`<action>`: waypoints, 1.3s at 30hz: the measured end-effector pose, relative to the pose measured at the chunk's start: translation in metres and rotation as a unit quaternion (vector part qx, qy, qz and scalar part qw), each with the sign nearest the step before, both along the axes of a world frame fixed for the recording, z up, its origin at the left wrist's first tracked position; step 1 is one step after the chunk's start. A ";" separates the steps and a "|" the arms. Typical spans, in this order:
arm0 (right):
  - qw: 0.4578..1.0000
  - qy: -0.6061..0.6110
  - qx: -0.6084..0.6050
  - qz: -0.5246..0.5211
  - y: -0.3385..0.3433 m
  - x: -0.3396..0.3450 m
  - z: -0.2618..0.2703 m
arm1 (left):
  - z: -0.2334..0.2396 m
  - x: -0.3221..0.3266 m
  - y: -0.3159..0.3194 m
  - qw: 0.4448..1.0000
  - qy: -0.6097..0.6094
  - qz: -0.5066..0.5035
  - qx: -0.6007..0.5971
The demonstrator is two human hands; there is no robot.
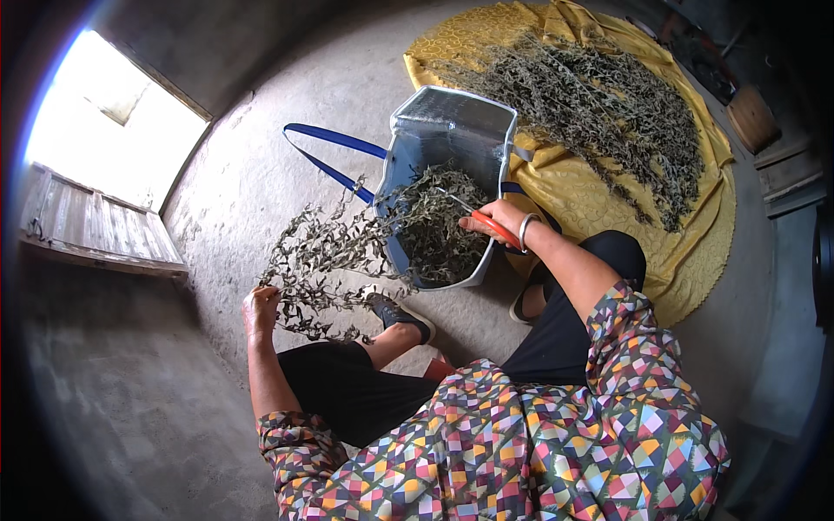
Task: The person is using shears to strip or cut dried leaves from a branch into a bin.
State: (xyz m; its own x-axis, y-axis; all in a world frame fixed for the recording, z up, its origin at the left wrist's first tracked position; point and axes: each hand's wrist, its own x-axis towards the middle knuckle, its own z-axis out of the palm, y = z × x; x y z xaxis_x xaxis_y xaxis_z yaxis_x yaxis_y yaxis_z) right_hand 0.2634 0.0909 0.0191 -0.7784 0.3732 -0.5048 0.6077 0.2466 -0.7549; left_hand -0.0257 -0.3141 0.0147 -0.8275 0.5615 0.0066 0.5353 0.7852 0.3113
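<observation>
Between my feet stands an insulated bag with a silver foil lining and its lid folded back. Cut dried herb pieces fill its lower part. My left hand pinches the stem end of a leafy dried herb branch, whose far end reaches over the bag's left rim. In my right hand are scissors with orange-red handles, their blades pointing left over the bag's opening. Whether the blades touch a stem, I cannot tell.
A yellow patterned cloth lies on the concrete floor, bearing a large heap of dried herb branches. A blue bag strap sticks out to the left. At the far left is a bright doorway with a low wooden door. A wooden object stands at right.
</observation>
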 end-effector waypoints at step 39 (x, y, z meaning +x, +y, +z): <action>0.991 0.013 0.070 0.111 -0.006 0.002 0.022 | 0.011 0.011 0.011 1.000 -0.018 0.023 -0.011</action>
